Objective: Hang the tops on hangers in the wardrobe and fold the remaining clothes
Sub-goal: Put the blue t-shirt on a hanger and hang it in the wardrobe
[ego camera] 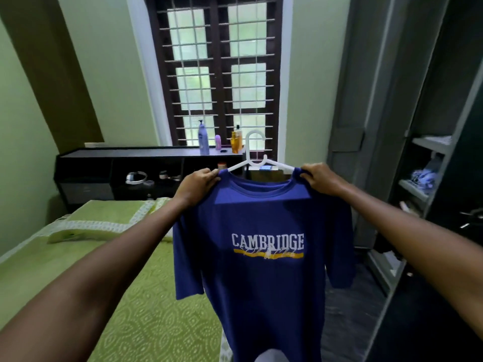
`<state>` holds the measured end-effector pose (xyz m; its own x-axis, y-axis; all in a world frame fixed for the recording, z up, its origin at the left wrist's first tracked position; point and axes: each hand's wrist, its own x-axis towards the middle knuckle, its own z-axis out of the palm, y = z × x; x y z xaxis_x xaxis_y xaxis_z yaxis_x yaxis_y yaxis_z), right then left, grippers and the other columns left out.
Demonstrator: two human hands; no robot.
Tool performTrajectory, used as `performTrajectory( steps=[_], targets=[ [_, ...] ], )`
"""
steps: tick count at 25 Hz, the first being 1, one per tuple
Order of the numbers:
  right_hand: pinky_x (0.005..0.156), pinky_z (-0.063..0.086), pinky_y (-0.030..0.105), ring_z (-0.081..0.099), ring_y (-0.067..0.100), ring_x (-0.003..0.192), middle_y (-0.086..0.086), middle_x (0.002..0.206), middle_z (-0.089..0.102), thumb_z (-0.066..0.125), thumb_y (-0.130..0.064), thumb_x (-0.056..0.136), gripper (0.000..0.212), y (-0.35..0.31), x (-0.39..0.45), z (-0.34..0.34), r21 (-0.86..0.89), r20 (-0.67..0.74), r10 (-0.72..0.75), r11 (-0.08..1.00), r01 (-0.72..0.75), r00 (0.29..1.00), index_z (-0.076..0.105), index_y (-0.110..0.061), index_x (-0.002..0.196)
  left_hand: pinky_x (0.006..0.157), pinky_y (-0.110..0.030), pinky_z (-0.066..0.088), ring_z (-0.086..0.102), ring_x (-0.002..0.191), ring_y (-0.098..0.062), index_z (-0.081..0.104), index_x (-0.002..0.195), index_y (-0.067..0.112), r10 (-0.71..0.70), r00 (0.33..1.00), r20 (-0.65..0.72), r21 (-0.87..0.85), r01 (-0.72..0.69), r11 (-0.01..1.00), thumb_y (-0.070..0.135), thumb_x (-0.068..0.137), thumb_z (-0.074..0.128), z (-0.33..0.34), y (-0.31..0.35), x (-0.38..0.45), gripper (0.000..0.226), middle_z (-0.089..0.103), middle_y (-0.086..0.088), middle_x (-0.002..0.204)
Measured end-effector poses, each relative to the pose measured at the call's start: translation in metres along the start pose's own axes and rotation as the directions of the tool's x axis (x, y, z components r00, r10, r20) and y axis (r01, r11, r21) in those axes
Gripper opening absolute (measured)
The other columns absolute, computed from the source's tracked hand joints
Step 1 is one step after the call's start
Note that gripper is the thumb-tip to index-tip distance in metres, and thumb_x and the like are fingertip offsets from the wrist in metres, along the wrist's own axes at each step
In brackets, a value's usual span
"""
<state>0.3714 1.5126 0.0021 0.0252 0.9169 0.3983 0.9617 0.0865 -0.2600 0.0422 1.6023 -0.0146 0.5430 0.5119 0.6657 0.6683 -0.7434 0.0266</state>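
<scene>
Left hand [200, 182] and right hand [320, 178] each pinch a shoulder of the blue T-shirt [261, 252], seating it square on the white hanger [257, 158], probably for the wardrobe [431, 152].

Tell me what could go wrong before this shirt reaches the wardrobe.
1. Both hands, left and right, pinch the shirt at the shoulders, not the hanger; easing either grip could let a shoulder slide off.
2. Nothing holds the hook, so it may swing and miss the rail.
3. The wardrobe shelves look cluttered; the hem could snag.
</scene>
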Motion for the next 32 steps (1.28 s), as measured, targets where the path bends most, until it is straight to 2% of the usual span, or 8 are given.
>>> performTrajectory(
  steps=[8,12,13,17,21,24,29,32],
  targets=[
    [0.070,0.038,0.032,0.060,0.034,0.089,0.023,0.095,0.065,0.052,-0.009,0.093,0.017,0.125,0.070,-0.002,-0.017,-0.074,0.196,0.980,-0.198,0.978,0.064,0.003,0.095,0.063,-0.043,0.048,0.063,0.083,-0.041,0.063,0.110,0.002,0.136,0.987,0.085,-0.076,-0.130,0.989,0.025,0.097,0.049,0.138,-0.004,0.161,0.030,0.064,-0.021,0.098],
    [0.076,0.042,0.036,0.061,0.035,0.090,0.023,0.094,0.067,0.054,-0.009,0.092,0.017,0.195,0.095,-0.008,-0.036,-0.148,0.300,0.951,-0.308,0.943,0.065,0.003,0.094,0.046,-0.040,0.048,0.062,0.057,-0.040,0.068,0.097,0.001,0.296,0.952,0.073,-0.133,-0.285,0.949,0.040,0.089,0.033,0.207,0.008,0.244,0.053,0.064,-0.020,0.078],
    [0.075,0.041,0.036,0.061,0.034,0.089,0.023,0.093,0.067,0.054,-0.009,0.092,0.017,0.213,0.100,-0.009,-0.046,-0.158,0.325,0.941,-0.336,0.932,0.065,0.004,0.093,0.047,-0.040,0.048,0.062,0.059,-0.040,0.067,0.097,0.002,0.308,0.948,0.080,-0.142,-0.295,0.945,0.040,0.089,0.033,0.226,0.014,0.261,0.052,0.063,-0.020,0.079],
    [0.068,0.035,0.029,0.060,0.034,0.087,0.023,0.091,0.066,0.054,-0.010,0.092,0.016,0.282,0.121,-0.011,-0.047,-0.218,0.412,0.901,-0.431,0.885,0.065,0.001,0.090,0.067,-0.039,0.044,0.062,0.092,-0.037,0.059,0.118,0.010,0.257,0.950,0.177,-0.104,-0.242,0.965,0.032,0.098,0.043,0.292,0.042,0.330,0.033,0.063,-0.014,0.107],
    [0.073,0.038,0.031,0.061,0.033,0.090,0.020,0.091,0.068,0.058,-0.012,0.090,0.016,0.354,0.137,-0.022,0.004,-0.289,0.502,0.852,-0.523,0.815,0.069,0.000,0.092,0.070,-0.038,0.045,0.061,0.096,-0.034,0.059,0.114,0.014,0.333,0.913,0.234,-0.104,-0.317,0.943,0.034,0.098,0.043,0.359,0.075,0.402,0.030,0.065,-0.010,0.110],
    [0.073,0.037,0.025,0.061,0.026,0.089,0.015,0.092,0.070,0.063,-0.013,0.087,0.015,0.391,0.146,-0.036,0.095,-0.355,0.587,0.797,-0.596,0.728,0.072,-0.003,0.093,0.069,-0.035,0.044,0.061,0.097,-0.034,0.060,0.113,0.018,0.347,0.917,0.197,-0.143,-0.324,0.935,0.035,0.098,0.043,0.398,0.103,0.454,0.029,0.066,-0.007,0.110],
    [0.076,0.046,0.030,0.063,0.023,0.083,0.013,0.087,0.071,0.079,-0.020,0.073,0.019,0.459,0.154,-0.068,0.323,-0.527,0.739,0.631,-0.706,0.419,0.075,-0.005,0.084,0.067,-0.035,0.043,0.063,0.093,-0.036,0.060,0.113,0.015,0.412,0.909,0.060,-0.256,-0.385,0.887,0.035,0.098,0.044,0.468,0.162,0.537,0.030,0.066,-0.009,0.107],
    [0.069,0.041,0.027,0.059,0.017,0.076,0.016,0.084,0.071,0.080,-0.017,0.071,0.018,0.496,0.154,-0.088,0.343,-0.581,0.748,0.582,-0.737,0.320,0.073,-0.002,0.079,0.071,-0.037,0.046,0.063,0.094,-0.036,0.059,0.114,0.016,0.467,0.884,-0.010,-0.312,-0.447,0.839,0.035,0.099,0.041,0.509,0.204,0.583,0.031,0.066,-0.008,0.107]
  ],
)
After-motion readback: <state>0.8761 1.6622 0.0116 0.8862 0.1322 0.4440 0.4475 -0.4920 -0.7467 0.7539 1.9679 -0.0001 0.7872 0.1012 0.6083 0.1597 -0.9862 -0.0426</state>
